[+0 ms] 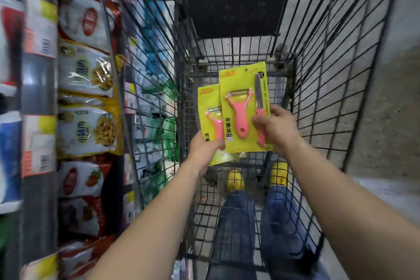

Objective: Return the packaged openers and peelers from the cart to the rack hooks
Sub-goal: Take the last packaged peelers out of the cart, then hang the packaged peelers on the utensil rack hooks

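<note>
Over the black wire cart (318, 79) I hold two yellow carded packs. My right hand (276, 129) grips the front peeler pack (238, 84) by its right edge; it carries a pink peeler and a small pink-handled knife. My left hand (204, 146) grips the second peeler pack (209, 102) at its lower part; this one sits behind and left of the first, half covered, with a pink peeler showing. Both packs stand upright above the cart's basket. No rack hooks are in view.
Shelves of bagged snacks (86, 70) run along the left, close against the cart's side. A dark child-seat flap (234, 4) hangs at the cart's far end. Through the mesh I see jeans and yellow shoes (236, 179). Grey concrete floor (386, 120) lies to the right.
</note>
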Demonstrator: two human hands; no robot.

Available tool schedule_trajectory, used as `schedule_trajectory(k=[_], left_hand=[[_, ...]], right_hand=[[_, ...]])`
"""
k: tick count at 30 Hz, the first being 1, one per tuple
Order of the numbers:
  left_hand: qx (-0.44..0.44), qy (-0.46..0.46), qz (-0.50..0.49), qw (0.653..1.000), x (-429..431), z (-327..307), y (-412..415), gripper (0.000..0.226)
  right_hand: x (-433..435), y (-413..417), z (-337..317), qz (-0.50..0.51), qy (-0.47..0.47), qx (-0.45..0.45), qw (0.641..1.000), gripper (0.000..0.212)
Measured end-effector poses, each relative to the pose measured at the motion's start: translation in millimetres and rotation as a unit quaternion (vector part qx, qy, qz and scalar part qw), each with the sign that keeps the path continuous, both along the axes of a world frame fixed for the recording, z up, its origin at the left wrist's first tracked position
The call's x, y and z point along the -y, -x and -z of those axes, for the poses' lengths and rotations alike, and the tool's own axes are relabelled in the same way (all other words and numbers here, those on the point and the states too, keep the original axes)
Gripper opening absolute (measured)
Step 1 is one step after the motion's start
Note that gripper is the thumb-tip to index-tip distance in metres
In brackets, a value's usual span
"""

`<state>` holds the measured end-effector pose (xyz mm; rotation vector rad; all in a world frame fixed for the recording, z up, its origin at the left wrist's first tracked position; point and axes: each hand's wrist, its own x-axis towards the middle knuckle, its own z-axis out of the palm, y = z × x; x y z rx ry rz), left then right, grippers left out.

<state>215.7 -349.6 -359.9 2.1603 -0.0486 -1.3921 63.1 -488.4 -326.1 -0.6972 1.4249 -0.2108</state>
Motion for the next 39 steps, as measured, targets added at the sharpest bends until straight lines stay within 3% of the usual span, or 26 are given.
schedule_trajectory(k=[7, 8, 10, 12, 19, 22, 25, 27, 30, 36, 39], left_hand=[[0.049, 0.081, -0.058, 0.994, -15, -113, 5, 0.03], [0.067, 0.081, -0.06, 0.993, -18, -129, 7, 0.042], [0.115, 0.087, -0.068, 0.987, -31, -137, 5, 0.09], [0.132, 0.106, -0.082, 0.982, -49, -136, 3, 0.105], [0.223, 0.137, -0.193, 0.946, -107, -283, 66, 0.08], [0.231, 0.148, -0.236, 0.932, -149, -321, 106, 0.042], [0.255, 0.148, -0.282, 0.913, -196, -343, 142, 0.015], [0.26, 0.153, -0.31, 0.902, -231, -361, 162, 0.012], [0.283, 0.141, -0.35, 0.882, -285, -386, 187, 0.027], [0.335, 0.118, -0.482, 0.801, -402, -410, 263, 0.012], [0.347, 0.125, -0.536, 0.759, -465, -417, 317, 0.025]], right_hand=[[2, 14, -120, -0.055, 0.046, 0.065, 0.995, 0.026], [4, 17, -136, -0.074, 0.065, 0.065, 0.993, 0.022], [6, 21, -166, -0.098, 0.092, 0.072, 0.988, 0.02], [7, 24, -194, -0.127, 0.106, 0.086, 0.982, 0.025], [-3, 36, -277, -0.253, 0.141, 0.166, 0.943, 0.034], [-26, 41, -299, -0.296, 0.154, 0.182, 0.925, 0.025], [-63, 43, -312, -0.351, 0.147, 0.205, 0.902, 0.031], [-95, 43, -324, -0.397, 0.152, 0.21, 0.881, 0.026], [-145, 40, -341, -0.478, 0.172, 0.226, 0.832, 0.013], [-269, 36, -358, -0.599, 0.155, 0.269, 0.738, 0.012], [-343, 53, -368, -0.653, 0.159, 0.284, 0.684, 0.015]])
